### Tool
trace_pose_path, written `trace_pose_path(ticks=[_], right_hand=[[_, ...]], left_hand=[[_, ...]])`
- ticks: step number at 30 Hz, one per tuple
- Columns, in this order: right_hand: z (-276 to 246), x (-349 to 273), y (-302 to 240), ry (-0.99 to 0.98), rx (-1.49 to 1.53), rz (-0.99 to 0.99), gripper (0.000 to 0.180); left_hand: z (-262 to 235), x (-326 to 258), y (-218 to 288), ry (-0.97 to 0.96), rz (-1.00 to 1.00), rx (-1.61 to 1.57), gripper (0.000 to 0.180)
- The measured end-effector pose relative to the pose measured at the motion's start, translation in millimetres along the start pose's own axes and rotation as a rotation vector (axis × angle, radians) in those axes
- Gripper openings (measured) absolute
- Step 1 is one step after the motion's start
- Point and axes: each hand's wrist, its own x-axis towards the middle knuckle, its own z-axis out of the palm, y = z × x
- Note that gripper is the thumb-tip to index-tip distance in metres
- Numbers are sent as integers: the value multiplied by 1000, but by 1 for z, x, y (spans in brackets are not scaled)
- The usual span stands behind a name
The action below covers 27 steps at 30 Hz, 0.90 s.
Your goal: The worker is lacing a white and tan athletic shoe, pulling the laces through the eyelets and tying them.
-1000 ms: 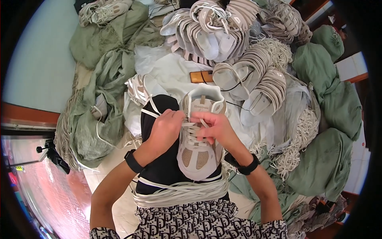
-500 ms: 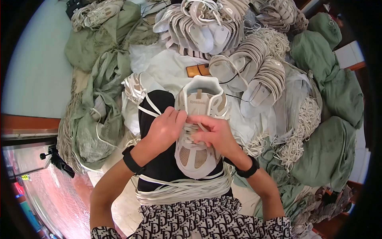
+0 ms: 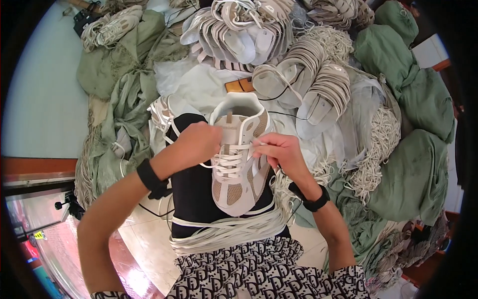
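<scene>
A beige and white sneaker (image 3: 230, 192) rests on my black-clad lap, its toe pointing toward me. White shoelace (image 3: 230, 164) crosses its tongue in several rows. My left hand (image 3: 200, 144) is closed at the shoe's left eyelet edge; a strand of lace shows below it, and the fingertips are partly hidden. Right of the tongue, my right hand (image 3: 283, 153) pinches the lace between thumb and forefinger near the upper eyelets. A bundle of loose white laces (image 3: 229, 231) lies across my lap, below the toe.
Stacked flat shoe uppers (image 3: 244, 40) lie ahead, with further rows (image 3: 326, 94) to the right. Green cloth sacks (image 3: 406, 174) line the right side, beside a heap of laces (image 3: 376, 154). Green cloth (image 3: 132, 107) sits at left. An orange-brown object (image 3: 239, 85) lies beyond the shoe.
My hands have moved apart from close together over the laces, the left up and leftward, the right outward. The lace rows now show between them. The shoe has shifted slightly left in view.
</scene>
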Motion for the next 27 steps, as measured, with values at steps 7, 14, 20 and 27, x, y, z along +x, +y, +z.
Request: trace_pose_path(ticks=[7,14,20,27], right_hand=[[3,14,16,148,-514,-630,12],[15,-8,43,-8,-662,-696,10],[-4,11,23,154,-405,-321,17],[6,13,23,165,-675,-388,17]], left_hand=[[2,-2,33,-2,-7,328,8],[8,-2,17,265,438,520,12],[3,11,31,273,8,-322,7],[16,29,32,154,-138,-278,13]])
